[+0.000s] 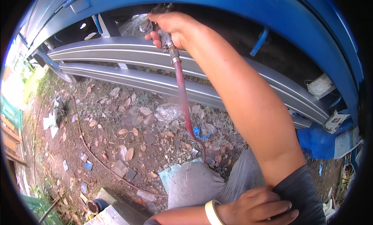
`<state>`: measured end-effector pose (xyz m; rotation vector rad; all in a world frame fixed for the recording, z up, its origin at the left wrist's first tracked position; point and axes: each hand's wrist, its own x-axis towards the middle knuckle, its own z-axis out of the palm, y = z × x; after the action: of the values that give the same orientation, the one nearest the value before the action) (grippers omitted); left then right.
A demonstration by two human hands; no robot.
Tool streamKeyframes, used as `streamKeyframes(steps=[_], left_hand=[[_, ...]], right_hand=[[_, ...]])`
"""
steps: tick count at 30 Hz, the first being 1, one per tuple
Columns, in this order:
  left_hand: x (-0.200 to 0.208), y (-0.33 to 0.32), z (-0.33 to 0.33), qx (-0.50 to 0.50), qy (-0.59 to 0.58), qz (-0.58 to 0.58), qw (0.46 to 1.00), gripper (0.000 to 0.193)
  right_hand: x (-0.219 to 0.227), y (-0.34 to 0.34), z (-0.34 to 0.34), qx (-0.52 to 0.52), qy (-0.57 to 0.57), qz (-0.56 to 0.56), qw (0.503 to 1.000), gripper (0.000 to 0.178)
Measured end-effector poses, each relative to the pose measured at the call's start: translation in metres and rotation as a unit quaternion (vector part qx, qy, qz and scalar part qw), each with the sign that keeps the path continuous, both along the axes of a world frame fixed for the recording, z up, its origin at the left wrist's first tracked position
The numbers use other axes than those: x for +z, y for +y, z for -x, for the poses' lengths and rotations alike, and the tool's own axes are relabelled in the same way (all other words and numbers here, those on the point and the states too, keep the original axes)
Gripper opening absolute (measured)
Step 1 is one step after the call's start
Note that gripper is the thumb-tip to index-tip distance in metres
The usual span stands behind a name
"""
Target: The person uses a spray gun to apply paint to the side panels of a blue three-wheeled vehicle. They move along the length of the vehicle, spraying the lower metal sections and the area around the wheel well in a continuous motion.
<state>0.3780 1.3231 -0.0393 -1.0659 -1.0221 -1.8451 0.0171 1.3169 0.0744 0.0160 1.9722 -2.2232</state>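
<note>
My right hand (176, 25) grips a metal spray gun (166, 38), with the arm stretched up and forward. The gun's front is partly hidden behind the hand, against the dark gap under a blue vehicle body (248, 3). From the gun's handle a red air hose (182, 83) hangs down to the ground beside my knees. Close behind the gun run two long silver-grey rails (116, 48). My left hand (256, 205) lies across my body by the right elbow and sleeve, fingers loosely bent and apart. A cream roll of masking tape (212, 213) circles the left wrist.
Leaves, stones and scraps cover the dirt ground (116, 139). A thin hose (83, 141) curves across it on the left. At lower left stand an open can (95, 205) and a pale box (112, 215). Blue plastic (318, 143) lies at right, below the rail ends.
</note>
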Motion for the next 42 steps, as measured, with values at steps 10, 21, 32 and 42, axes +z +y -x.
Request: streamKeyframes(steps=[10, 21, 32, 42], left_hand=[[-0.003, -0.008, 0.002, -0.017, -0.002, -0.001, 1.000, 0.030], [0.000, -0.006, -0.002, -0.017, -0.004, -0.019, 1.000, 0.027], [-0.007, -0.005, -0.007, -0.028, -0.011, 0.035, 0.999, 0.035], [-0.002, 0.004, -0.009, -0.003, 0.009, 0.014, 1.000, 0.028]], right_hand=[[0.009, -0.008, 0.001, -0.032, 0.016, -0.093, 0.995, 0.032], [-0.015, -0.016, -0.047, -0.034, 0.120, 0.139, 0.982, 0.036], [-0.021, -0.016, -0.042, -0.018, 0.195, 0.211, 0.958, 0.028], [-0.003, -0.014, -0.069, -0.055, 0.071, 0.043, 0.995, 0.034]])
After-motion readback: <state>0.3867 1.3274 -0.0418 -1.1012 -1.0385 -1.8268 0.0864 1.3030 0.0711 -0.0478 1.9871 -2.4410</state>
